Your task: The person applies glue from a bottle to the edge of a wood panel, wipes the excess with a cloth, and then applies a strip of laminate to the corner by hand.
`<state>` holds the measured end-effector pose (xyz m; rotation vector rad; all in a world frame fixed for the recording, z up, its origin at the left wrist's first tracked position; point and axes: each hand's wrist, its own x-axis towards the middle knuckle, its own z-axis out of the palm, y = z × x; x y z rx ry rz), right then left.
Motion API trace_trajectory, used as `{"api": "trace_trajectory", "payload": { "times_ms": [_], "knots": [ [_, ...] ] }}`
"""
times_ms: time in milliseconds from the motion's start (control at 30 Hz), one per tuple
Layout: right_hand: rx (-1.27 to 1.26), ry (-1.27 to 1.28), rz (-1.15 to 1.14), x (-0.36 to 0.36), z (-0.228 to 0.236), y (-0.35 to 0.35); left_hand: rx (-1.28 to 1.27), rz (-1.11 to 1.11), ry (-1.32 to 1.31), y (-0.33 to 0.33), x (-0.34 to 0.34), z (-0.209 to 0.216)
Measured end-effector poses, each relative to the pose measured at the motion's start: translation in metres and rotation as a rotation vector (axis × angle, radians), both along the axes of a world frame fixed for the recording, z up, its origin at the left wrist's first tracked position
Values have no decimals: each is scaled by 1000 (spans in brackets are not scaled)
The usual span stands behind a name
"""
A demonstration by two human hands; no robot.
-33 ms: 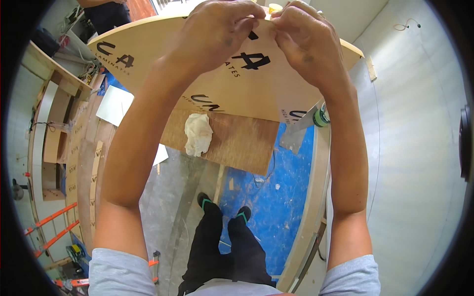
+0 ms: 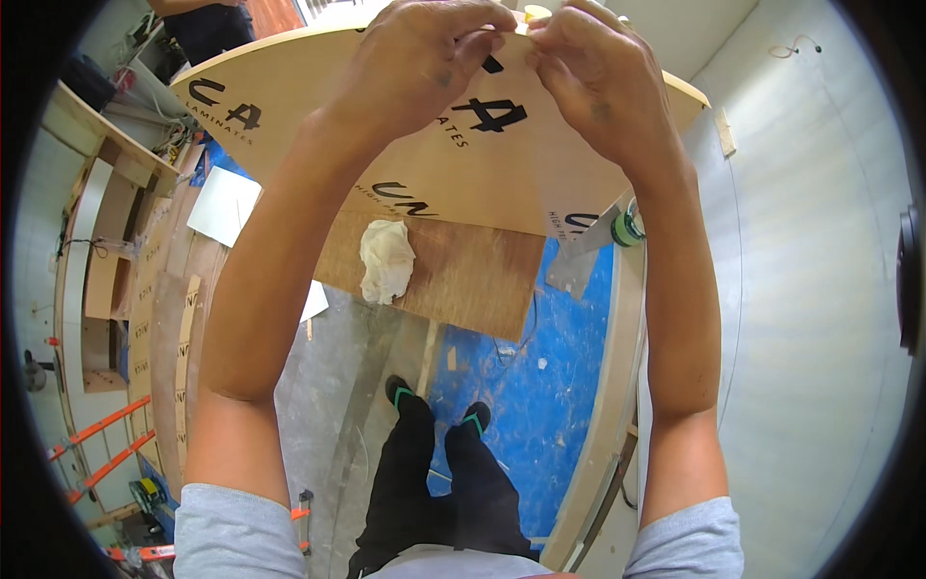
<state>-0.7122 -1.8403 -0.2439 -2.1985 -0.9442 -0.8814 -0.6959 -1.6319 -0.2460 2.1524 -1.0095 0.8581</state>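
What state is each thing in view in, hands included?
Tan printed laminate board: printed face toward the wearer, tilt unclear.
Bare left hand: fingers curled at the board's top edge, grip unclear.
Bare right hand: fingers bent at the same edge, grip unclear.
Brown flat plywood panel: partly hidden by the board.
White cloth-like bundle: crumpled, lying on the plywood.
Blue floor sheet: spread out, littered with scraps.

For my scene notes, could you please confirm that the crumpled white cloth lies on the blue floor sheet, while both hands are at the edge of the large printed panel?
Not quite: the head view shows the crumpled white cloth on the brown wooden board, not the blue floor sheet. The left hand and right hand are at the edge of the large printed panel.
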Motion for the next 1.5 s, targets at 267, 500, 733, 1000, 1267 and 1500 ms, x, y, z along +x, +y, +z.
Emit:
{"api": "trace_trajectory", "payload": {
  "times_ms": [267,500,733,1000,1267,1500],
  "knots": [
    [71,60,-178,1,-5,8,-115,-3,350,12,-4,6],
    [53,172,-251,-19,9,16,-88,92,348,5,-27,22],
    [-44,378,-400,-26,23,28,-90,246,345,-12,-39,23],
    [46,413,-357,-15,9,14,16,-17,215,58,-3,5],
    [52,384,-274,-4,3,8,-14,254,-220,68,-19,-28],
    [112,312,-138,4,16,17,-114,319,-105,61,-8,-35]
  ]
}}
